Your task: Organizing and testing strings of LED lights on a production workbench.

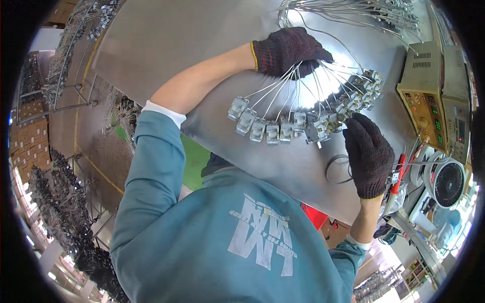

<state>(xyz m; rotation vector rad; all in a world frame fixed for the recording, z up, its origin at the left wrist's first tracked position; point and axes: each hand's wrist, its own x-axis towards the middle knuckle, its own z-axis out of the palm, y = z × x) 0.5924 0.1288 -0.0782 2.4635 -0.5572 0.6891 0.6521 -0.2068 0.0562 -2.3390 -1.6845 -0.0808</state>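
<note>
Left hand (287,50), in a dark knitted glove with a yellow cuff, is clenching around a gathered bundle of thin grey wires (283,83) at roughly 12 o'clock in the view. The wires are fanning downward and outward from the fist. Each wire is ending in a small square silver-grey metal component; these are forming an arc of components (303,123) running from about 9 o'clock of the fan round to 3 o'clock, lying on or just above the table.

Right hand (368,154), in a matching dark glove, is sitting at 4 o'clock from the fan, fingers extended and touching the components at the right end of the arc. Whether it is gripping one or only pressing on it, I cannot tell.

Everything is resting over a large brushed-metal table (166,45), strongly reflective below the fist. A loose dark wire loop (337,169) is lying on the table just left of the right hand. At 1 o'clock, further grey wire bundles (353,10) are spreading across the tabletop. At 3 o'clock a beige bench instrument with green digit displays (424,96) is standing at the table edge; below it, at 4 o'clock, a small white desk fan (447,183) is facing the camera. The person's teal sweatshirt (222,237) is filling the lower centre.
</note>
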